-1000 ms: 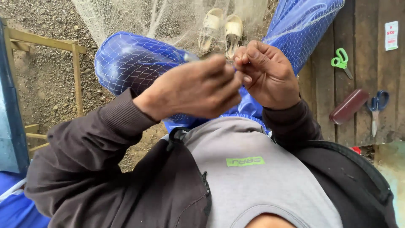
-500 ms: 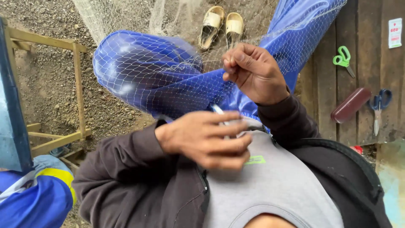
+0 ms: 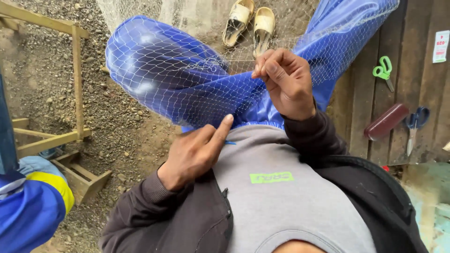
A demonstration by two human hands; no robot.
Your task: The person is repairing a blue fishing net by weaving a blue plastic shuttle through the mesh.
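Head view: right hand point(image 3: 287, 82) is pinching white netting point(image 3: 187, 70) draped over blue-trousered knees, while left hand point(image 3: 197, 152) is gripping a blue-tipped tool point(image 3: 229, 142).

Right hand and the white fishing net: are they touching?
Touching. The head view shows the right hand with fingertips pinched on the white fishing net draped over the blue-trousered knees.
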